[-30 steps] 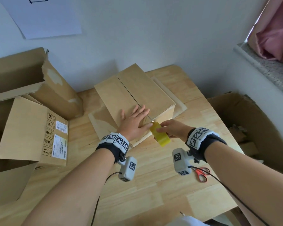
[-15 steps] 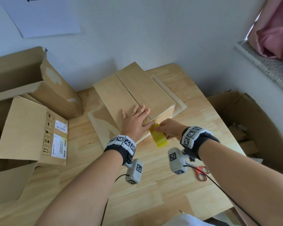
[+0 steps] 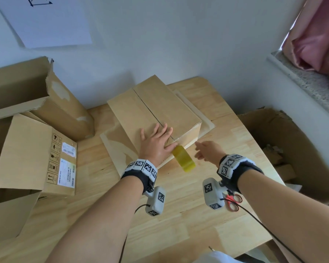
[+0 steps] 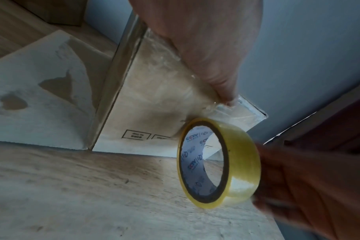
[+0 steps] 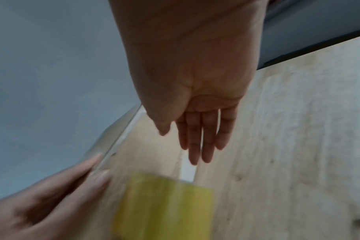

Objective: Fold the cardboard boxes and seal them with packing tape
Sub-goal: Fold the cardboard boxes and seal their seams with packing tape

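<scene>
A closed brown cardboard box (image 3: 160, 105) stands mid-table, its top flaps meeting in a centre seam. My left hand (image 3: 156, 137) lies flat on the near end of the top, fingers straight. In the left wrist view a fingertip (image 4: 228, 100) presses clear tape onto the box's near upper edge. The yellow tape roll (image 3: 183, 161) hangs just off that edge, and also shows in the wrist views (image 4: 218, 162) (image 5: 164, 206). My right hand (image 3: 205, 150) hovers to the roll's right with fingers (image 5: 195, 142) straight, holding nothing.
A flat cardboard sheet (image 3: 114, 141) lies under the box on the wooden table (image 3: 179, 224). Two open cartons (image 3: 32, 149) (image 3: 36, 95) crowd the left. Red-handled scissors (image 3: 234, 202) lie by my right wrist. Another open carton (image 3: 292, 149) sits on the floor, right.
My right hand has let go of the tape roll and drawn back to the right with its fingers spread. The roll now hangs lower. My left hand stays flat on the box.
</scene>
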{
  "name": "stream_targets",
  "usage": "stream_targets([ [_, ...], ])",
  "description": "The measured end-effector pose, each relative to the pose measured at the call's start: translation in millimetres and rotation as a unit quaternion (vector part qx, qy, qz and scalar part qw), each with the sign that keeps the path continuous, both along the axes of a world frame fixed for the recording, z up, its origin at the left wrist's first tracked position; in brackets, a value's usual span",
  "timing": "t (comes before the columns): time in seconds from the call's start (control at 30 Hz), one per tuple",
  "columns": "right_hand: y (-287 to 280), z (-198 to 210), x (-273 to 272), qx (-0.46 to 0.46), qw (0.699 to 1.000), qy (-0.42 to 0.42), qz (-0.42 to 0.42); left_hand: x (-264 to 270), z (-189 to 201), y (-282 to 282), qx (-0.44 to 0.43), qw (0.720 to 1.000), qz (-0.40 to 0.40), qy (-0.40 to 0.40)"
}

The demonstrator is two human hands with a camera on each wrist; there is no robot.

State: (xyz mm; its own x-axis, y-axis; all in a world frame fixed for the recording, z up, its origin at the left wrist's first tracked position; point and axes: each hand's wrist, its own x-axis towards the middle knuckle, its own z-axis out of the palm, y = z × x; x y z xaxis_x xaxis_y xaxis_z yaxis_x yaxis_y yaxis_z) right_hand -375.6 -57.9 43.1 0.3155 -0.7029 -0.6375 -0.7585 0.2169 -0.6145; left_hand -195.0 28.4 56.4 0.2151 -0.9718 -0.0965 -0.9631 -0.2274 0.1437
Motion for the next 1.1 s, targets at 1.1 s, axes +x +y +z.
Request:
stream_targets([
  [1.1, 64, -74, -93, -0.097, 0.983, 0.135, 0.072, 0, -11, -1, -0.032, 0.999, -0.001, -0.036],
])
